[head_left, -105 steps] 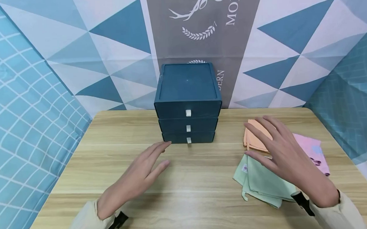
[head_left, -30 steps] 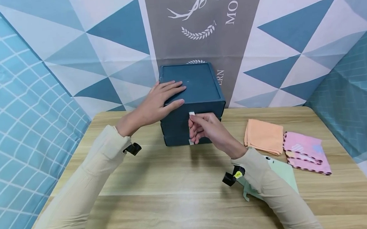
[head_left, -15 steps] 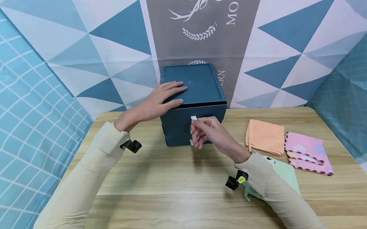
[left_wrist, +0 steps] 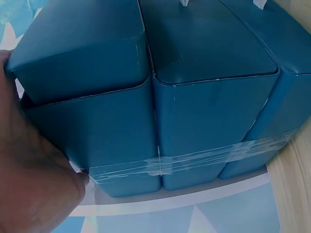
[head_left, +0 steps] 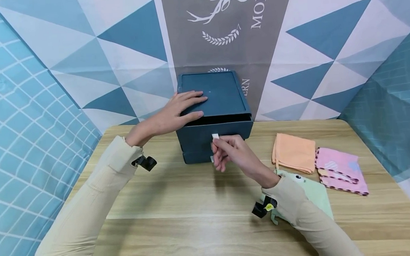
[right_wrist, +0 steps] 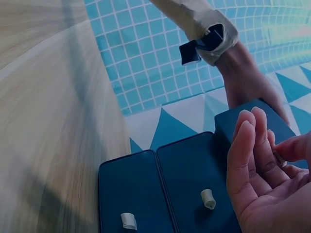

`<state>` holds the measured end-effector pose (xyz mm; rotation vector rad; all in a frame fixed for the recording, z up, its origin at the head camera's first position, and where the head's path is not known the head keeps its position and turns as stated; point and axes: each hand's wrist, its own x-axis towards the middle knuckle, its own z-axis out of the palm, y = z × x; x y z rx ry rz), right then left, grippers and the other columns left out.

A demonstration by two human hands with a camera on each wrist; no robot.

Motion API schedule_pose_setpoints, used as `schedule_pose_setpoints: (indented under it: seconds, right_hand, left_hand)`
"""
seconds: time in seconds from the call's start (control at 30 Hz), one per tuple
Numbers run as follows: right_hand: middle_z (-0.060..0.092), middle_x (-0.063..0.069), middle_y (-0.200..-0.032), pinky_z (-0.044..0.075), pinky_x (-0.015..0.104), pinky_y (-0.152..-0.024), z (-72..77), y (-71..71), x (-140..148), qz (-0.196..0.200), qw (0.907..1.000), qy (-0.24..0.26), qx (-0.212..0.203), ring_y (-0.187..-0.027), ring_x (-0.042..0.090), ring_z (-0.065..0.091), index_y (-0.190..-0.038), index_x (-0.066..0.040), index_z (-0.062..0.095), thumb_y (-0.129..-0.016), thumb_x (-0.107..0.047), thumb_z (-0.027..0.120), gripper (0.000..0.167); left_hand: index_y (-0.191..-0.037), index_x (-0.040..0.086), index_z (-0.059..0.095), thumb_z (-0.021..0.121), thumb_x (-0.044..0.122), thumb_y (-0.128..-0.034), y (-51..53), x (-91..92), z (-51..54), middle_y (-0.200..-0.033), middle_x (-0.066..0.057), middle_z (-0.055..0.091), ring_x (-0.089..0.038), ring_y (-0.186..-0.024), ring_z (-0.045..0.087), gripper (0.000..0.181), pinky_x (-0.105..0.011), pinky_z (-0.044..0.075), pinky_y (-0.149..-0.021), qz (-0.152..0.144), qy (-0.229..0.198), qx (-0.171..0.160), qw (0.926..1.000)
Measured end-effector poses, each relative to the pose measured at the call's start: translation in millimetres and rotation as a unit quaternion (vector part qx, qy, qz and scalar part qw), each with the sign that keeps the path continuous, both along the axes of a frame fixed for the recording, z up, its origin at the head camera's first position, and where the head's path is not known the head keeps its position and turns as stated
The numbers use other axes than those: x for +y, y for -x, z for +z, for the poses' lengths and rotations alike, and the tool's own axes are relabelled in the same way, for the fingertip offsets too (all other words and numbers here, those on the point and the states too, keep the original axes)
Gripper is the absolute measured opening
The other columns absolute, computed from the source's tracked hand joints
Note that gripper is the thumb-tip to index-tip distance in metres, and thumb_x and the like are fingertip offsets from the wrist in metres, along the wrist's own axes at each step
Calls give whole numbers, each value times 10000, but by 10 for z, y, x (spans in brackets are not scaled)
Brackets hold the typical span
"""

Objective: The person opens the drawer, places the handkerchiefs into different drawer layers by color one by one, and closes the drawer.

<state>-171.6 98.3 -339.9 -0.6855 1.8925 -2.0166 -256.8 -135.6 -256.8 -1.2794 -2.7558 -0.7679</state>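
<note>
- Box [head_left: 212, 91] with 3 drawers [head_left: 232, 129], top 1 partly out, near back edge of table [head_left: 181, 213].
- Left hand [head_left: 177, 113] rests spread on box, probably for steadying.
- Right hand [head_left: 235, 152] pinches the tab [head_left: 215, 136], apparently the handle.

The left sleeve [head_left: 94, 194] and right sleeve [head_left: 306, 215] are long, plain and cream-beige, creased along the forearms towards their cuffs. At the left cuff [head_left: 126, 149] sits a black wrist unit [head_left: 147, 163] with a blocky housing; at the right cuff [head_left: 279, 187], a similar black unit [head_left: 259, 209] bears a yellow label [head_left: 270, 207]. Beyond the cuffs, the left hand [head_left: 181, 110] and right hand [head_left: 233, 150] are bare.
</note>
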Motion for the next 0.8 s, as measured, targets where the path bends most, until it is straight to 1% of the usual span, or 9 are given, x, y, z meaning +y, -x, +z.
schedule_pose_setpoints:
  seconds: [0.1, 0.23, 0.5, 0.63, 0.8]
  right_hand:
    - [641, 220, -710, 555, 344, -514, -10, -35, 1, 44, 10000, -3, 24, -564, 259, 633, -892, 86, 558, -1079, -249, 456, 397]
    - [638, 224, -705, 553, 350, -508, -11, -85, 17, 82, 9999, -107, 43, -561, 270, 625, -887, 48, 577, -1080, -256, 451, 382]
    - [638, 210, -686, 554, 367, -508, -4, -132, 26, 6, 9997, -245, 69, -552, 290, 623, -890, 51, 569, -1082, -258, 446, 383]
    - [635, 219, -691, 556, 374, -512, -8, -152, 26, -3, 9995, -304, 80, -555, 302, 621, -896, 49, 567, -1082, -270, 445, 389]
    - [631, 239, -690, 558, 393, -519, -8, -205, 30, 82, 9992, -379, 111, -553, 318, 615, -907, 51, 566, -1084, -270, 442, 387]
  left_hand:
    - [-1542, 131, 388, 489, 390, -1043, 5, -7, -1, -1632, -85, 254, -268, -1523, 126, 571, -521, -67, -1197, 6, 16, 33, 10000]
    - [-1539, 129, 395, 500, 397, -1039, 16, -11, -19, -1628, -89, 264, -274, -1521, 139, 576, -524, -58, -1199, 16, -25, 115, 9999]
    - [-1528, 137, 418, 500, 458, -1029, 28, 8, -65, -1615, -88, 291, -267, -1510, 179, 599, -535, -37, -1199, 22, -129, 301, 9995]
    - [-1527, 129, 418, 505, 455, -1028, 31, 5, -55, -1611, -97, 299, -273, -1510, 180, 602, -542, -35, -1197, 12, -95, 275, 9996]
    - [-1527, 126, 416, 517, 436, -1027, 29, -10, -31, -1612, -104, 292, -275, -1511, 173, 597, -545, -30, -1196, 14, -59, 211, 9998]
